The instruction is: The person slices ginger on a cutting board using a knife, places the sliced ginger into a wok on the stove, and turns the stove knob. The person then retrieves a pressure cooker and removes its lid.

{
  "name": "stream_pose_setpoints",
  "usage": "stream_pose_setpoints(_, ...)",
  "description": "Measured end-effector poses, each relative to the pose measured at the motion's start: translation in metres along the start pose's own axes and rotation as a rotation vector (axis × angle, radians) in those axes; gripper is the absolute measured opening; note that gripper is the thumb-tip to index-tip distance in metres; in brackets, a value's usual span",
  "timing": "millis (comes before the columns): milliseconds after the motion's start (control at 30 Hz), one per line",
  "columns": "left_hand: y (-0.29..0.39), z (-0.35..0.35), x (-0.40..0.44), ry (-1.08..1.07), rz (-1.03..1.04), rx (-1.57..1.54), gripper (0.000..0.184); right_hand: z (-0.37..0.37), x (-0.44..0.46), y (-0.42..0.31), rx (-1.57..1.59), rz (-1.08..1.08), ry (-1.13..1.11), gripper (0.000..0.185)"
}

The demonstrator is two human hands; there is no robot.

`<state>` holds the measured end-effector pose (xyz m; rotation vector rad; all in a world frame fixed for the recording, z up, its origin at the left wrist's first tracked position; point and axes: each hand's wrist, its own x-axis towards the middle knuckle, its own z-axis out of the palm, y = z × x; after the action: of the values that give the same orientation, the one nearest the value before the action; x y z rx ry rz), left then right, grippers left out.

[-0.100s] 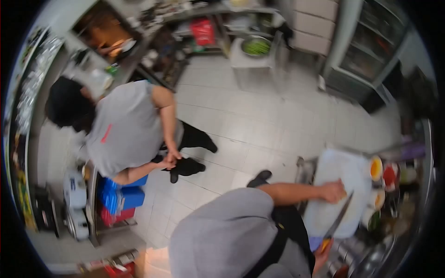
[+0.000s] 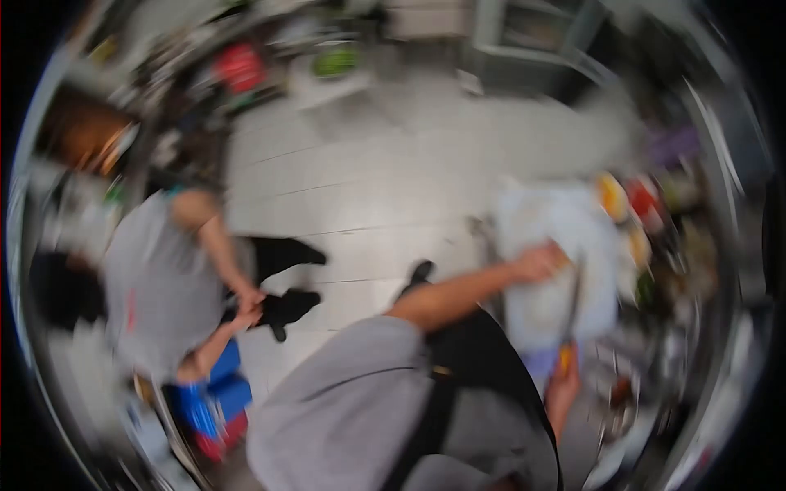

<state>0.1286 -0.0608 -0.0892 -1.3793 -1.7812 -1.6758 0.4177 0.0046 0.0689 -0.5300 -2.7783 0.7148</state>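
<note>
The frame is blurred by motion. My left hand (image 2: 539, 262) rests over the white cutting board (image 2: 524, 214) with its fingers curled on a small brownish piece that I cannot identify. My right hand (image 2: 562, 385), at the board's near end, is closed round the orange handle of a knife (image 2: 578, 295). The blade lies over the board, a little to the right of my left hand and apart from it.
A person (image 2: 160, 270) in a grey shirt and black cap stands at the left, hands together. Containers with yellow (image 2: 612, 197) and red (image 2: 646, 203) contents line the board's far right. Blue bins (image 2: 214, 401) stand lower left; a green-filled bowl (image 2: 335, 60) is behind.
The whole view has turned and shifted, so the room, the other person and the board appear further left. My right hand still holds the knife, whose blade now looks more upright in the picture.
</note>
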Motion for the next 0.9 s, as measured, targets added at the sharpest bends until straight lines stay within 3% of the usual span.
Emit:
stream_pose_setpoints(33, 0.012, -0.033, -0.021, -0.056, 0.096, -0.222, 0.04, 0.003, -0.024, -0.034, -0.054, 0.132, -0.088, 0.046)
stream_pose_setpoints(67, 0.03, -0.088, -0.083, -0.238, -0.07, -0.076, 0.038, 0.042, -0.064, -0.062, 0.007, 0.106, -0.115, 0.045)
stream_pose_setpoints(100, 0.086, -0.169, -0.151, -0.441, -0.51, -0.06, 0.041, 0.083, -0.119, -0.08, 0.109, 0.231, -0.311, 0.044)
stream_pose_setpoints(133, 0.078, -0.185, -0.147, -0.434, -0.451, 0.023, 0.046, 0.102, -0.116, -0.077, 0.146, 0.145, -0.264, 0.044)
stream_pose_setpoints(167, 0.079, -0.19, -0.144, -0.423, -0.545, 0.08, 0.044, 0.111, -0.122, -0.068, 0.13, 0.093, -0.211, 0.048)
stream_pose_setpoints(267, 0.095, -0.189, -0.139, -0.274, -0.66, 0.294, 0.04, 0.101, -0.118, -0.066, 0.152, 0.168, -0.241, 0.047)
stream_pose_setpoints(333, 0.107, -0.169, -0.136, -0.218, -0.954, 0.282, 0.036, 0.096, -0.115, -0.052, 0.125, 0.135, -0.178, 0.05)
stream_pose_setpoints(533, 0.101, -0.128, -0.136, -0.22, -0.773, 0.221, 0.038, 0.085, -0.128, -0.048, 0.036, 0.106, -0.269, 0.05)
stream_pose_setpoints(600, 0.088, -0.136, -0.138, -0.333, -0.51, 0.248, 0.035, 0.083, -0.136, -0.048, 0.074, 0.158, -0.34, 0.05)
stream_pose_setpoints(900, 0.106, -0.132, -0.13, -0.393, -0.5, 0.342, 0.03, 0.103, -0.141, -0.063, 0.169, 0.196, -0.251, 0.054)
